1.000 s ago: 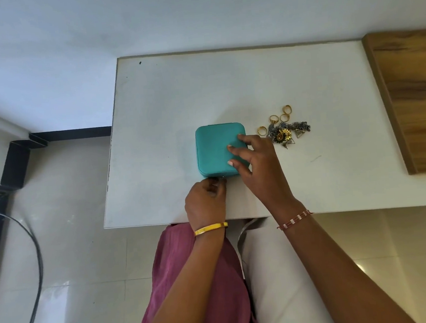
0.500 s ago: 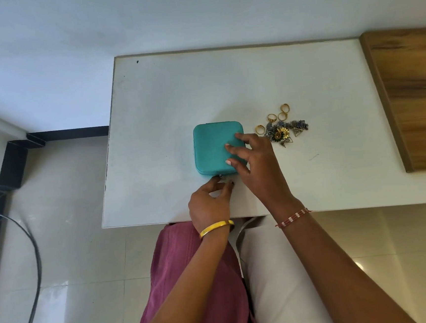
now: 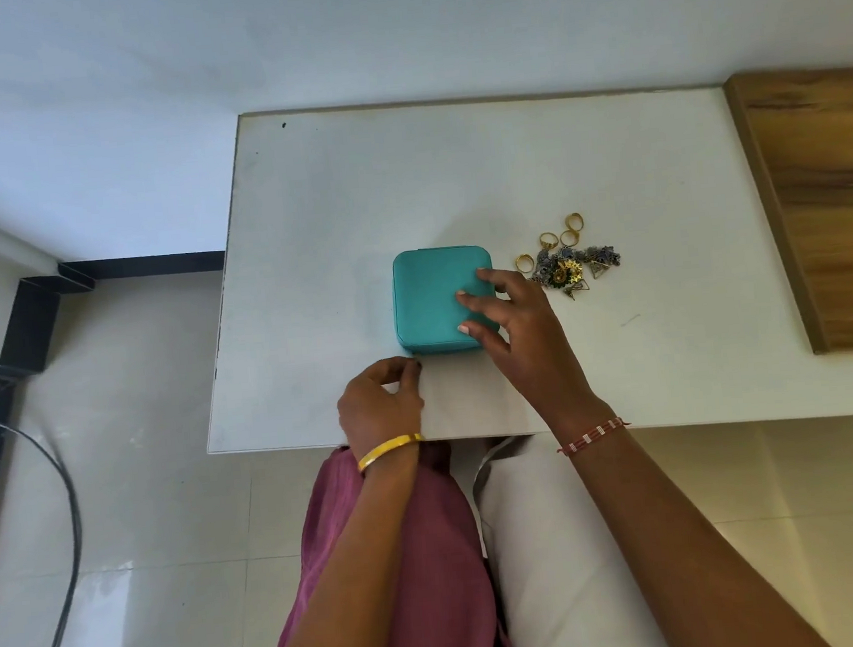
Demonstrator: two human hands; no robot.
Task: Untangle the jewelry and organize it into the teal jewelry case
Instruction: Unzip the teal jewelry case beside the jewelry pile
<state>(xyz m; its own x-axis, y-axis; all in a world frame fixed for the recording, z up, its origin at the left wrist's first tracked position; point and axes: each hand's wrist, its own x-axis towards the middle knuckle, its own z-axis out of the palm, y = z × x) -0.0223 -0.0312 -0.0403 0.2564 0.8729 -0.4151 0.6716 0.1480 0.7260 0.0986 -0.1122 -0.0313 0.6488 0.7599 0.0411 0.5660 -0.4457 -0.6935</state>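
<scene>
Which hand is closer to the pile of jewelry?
The right hand. It rests on the teal case, just left of the jewelry pile. The left hand is farther away, at the case's near left corner.

Single wide-angle view from a head-worn camera, looking forward and steeply down from above onto a white desk (image 3: 453, 176) and the wearer's lap. Close enough to take in both forearms rising from the bottom edge, with wall at the top and tiled floor (image 3: 136, 503) at left. No second view alongside.
</scene>
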